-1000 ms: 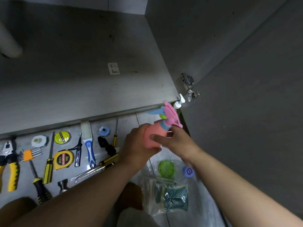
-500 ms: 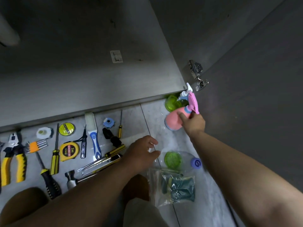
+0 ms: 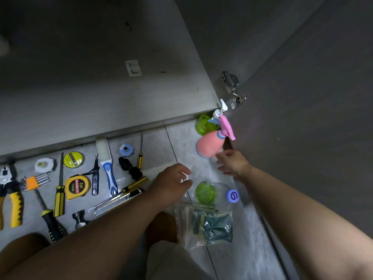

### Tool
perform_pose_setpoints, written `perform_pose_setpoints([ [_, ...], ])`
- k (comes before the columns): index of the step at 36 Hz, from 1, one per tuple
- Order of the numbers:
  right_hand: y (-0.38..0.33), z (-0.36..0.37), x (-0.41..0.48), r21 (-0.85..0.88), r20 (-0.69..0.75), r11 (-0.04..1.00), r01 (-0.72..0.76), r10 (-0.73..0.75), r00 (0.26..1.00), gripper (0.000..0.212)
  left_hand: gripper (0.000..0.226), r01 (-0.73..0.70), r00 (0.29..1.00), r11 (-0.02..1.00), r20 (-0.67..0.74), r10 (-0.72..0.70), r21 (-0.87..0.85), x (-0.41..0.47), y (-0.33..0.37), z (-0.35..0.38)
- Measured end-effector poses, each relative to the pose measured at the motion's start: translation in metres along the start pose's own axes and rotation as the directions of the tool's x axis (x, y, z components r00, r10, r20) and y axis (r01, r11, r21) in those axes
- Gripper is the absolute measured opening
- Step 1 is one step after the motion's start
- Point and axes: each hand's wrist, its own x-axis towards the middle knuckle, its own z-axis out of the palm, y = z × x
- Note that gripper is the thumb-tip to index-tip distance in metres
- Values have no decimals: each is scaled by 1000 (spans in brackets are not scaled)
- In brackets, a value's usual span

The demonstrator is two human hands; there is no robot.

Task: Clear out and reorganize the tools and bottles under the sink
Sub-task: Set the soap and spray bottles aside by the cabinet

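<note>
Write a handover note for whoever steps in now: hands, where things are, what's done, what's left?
Left hand: open, hovering over the floor, holding nothing.
Right hand: open, fingertips beside the base of the pink spray bottle, not gripping it.
The bottle stands on the floor by the open door, beside a green container. A clear bottle and a bag of pads lie nearer the person. Tools, such as pliers and tape measure, lie in rows at left.
Done: things are out on the floor. Left: probably returning them to the cabinet in order.
</note>
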Motion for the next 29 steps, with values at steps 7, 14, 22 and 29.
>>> perform_pose_setpoints([
  [7, 45, -33, -58, -181, 257, 973, 143, -93, 962, 53, 21, -27, 996, 998, 89, 22, 54, -3, 3, 9],
  [14, 94, -22, -97, -106, 218, 908, 404, -375, 901, 96, 38, -12, 990, 995, 138, -1, 96, -11, 2, 23],
  [22, 53, 11, -88, -141, -125, 818, 558, -574, 810, 41, 71, 19, 996, 998, 90, -24, 56, -14, 0, 24],
  [29, -32, 26, -71, 28, -103, 827, 561, -556, 825, 44, 109, -100, 993, 985, -44, 108, 142, 27, 24, -3],
])
